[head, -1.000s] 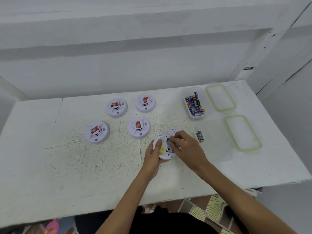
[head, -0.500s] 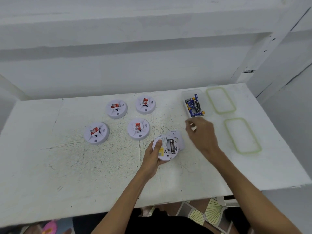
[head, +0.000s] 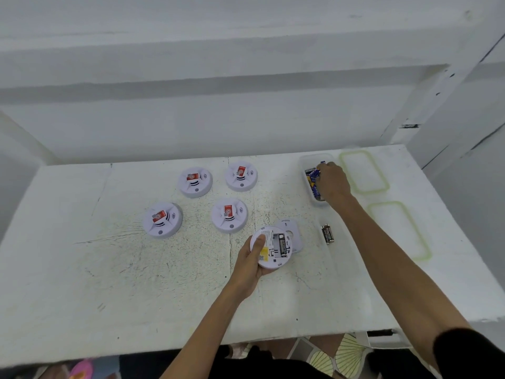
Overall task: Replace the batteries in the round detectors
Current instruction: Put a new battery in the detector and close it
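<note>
My left hand (head: 250,265) holds a white round detector (head: 273,248) upside down just above the table, thumb on its back. Its battery bay is uncovered and a black battery lies in it. The detector's loose back cover (head: 294,233) lies on the table right behind it. A loose black battery (head: 327,234) lies to the right. My right hand (head: 333,183) reaches into a clear box (head: 305,163) of blue batteries (head: 312,175) at the back right. Its fingertips are down among them and hidden.
Several more white detectors with red stickers sit face up at the back left, among them detector (head: 195,181), detector (head: 241,176) and detector (head: 162,220). Two clear lids with green rims, lid (head: 355,153) and lid (head: 382,204), lie right of the box. A white wall backs the table (head: 82,283).
My right hand left the detector's battery bay and travelled back and right into the battery box. My left hand kept the detector in about the same place.
</note>
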Tool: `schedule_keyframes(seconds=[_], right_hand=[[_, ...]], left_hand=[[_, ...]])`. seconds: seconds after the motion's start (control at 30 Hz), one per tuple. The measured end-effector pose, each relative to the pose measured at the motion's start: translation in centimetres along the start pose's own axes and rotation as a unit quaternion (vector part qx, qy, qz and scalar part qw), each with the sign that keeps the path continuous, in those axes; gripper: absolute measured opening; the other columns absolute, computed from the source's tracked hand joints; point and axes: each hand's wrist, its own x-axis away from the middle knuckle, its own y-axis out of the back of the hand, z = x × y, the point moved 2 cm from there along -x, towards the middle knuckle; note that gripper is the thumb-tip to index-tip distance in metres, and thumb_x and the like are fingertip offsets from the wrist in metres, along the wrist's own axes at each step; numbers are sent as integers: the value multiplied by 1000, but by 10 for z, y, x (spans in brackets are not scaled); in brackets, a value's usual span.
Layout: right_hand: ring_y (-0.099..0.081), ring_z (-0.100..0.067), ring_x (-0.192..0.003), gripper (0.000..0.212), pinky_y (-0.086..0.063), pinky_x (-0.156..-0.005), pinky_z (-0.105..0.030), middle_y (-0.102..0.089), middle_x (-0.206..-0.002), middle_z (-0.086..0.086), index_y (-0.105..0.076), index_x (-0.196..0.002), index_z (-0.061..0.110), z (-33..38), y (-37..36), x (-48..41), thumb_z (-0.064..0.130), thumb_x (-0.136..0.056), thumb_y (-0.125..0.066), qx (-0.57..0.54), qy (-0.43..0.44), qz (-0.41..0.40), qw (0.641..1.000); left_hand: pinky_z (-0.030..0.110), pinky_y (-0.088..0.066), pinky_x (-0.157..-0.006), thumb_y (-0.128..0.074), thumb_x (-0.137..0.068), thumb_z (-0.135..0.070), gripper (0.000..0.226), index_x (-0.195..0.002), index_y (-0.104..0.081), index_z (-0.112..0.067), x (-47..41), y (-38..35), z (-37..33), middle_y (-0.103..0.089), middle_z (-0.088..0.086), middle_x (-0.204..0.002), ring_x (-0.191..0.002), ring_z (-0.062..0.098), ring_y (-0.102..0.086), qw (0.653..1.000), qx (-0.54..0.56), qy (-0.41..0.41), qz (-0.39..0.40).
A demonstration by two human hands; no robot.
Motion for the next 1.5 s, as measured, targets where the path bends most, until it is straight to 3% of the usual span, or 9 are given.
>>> schedule_keyframes(seconds=[0.17,0.43,0.6,0.7,0.83,1.03,1.4,1.5], right_hand=[[-57,-35,-103,31,-42,-70,-35,-42,-130,-20,-52,-125,-1,8,-5,0,-1,-94,-53,50,-38,19,998],[-56,-35,-102,30,-39,-67,-33,-51,-119,-21,-52,-120,0,4,-3,1,0,-91,-57,53,-38,-5,998],[-56,-36,-101,28,-40,-72,-33,-57,-112,-21,-61,-118,1,8,12,11,7,-91,-58,-47,-7,-65,997],[-55,-30,-89,21,-40,-71,-30,-61,-102,-16,-67,-108,3,18,25,31,7,-88,-62,-122,22,-110,986],[-63,-23,-78,13,-54,-74,-36,-67,-90,-7,-70,-100,8,36,34,72,9,-86,-69,-189,84,-141,968],[-65,-8,-69,11,-57,-66,-36,-70,-79,12,-65,-91,26,54,18,136,31,-87,-73,-260,114,-66,957],[-61,-5,-72,11,-53,-64,-28,-67,-85,12,-66,-92,24,61,-9,194,29,-87,-73,-243,151,-41,957],[-60,-7,-81,16,-53,-69,-28,-68,-91,11,-68,-98,23,60,-13,203,31,-85,-74,-217,172,-39,960]], left_hand=[[43,-64,-82,-50,-108,-30,31,-137,-59,-23,-1,1,0,-75,6,-124,-115,28,-72,1000,4,4,-2],[43,-64,-81,-50,-108,-29,32,-138,-59,-23,-1,1,0,-75,6,-125,-114,28,-72,1000,12,7,-2],[41,-64,-79,-49,-108,-29,30,-136,-60,-24,0,1,0,-75,6,-124,-114,28,-72,1000,17,4,-1],[41,-65,-78,-50,-108,-29,30,-136,-60,-24,-1,1,-1,-75,7,-125,-115,29,-72,1000,20,6,0],[42,-65,-80,-51,-107,-30,30,-136,-60,-24,-2,2,0,-75,7,-125,-115,30,-71,1000,20,6,-1],[45,-64,-82,-51,-107,-31,33,-138,-59,-21,-3,1,1,-75,8,-124,-114,31,-72,1000,15,-2,-6],[51,-61,-92,-50,-108,-32,36,-140,-59,-18,-2,1,2,-73,14,-127,-117,33,-71,1000,13,-9,8],[50,-61,-92,-50,-108,-32,37,-141,-58,-16,-2,1,2,-72,14,-128,-118,34,-70,1000,17,-8,10]])
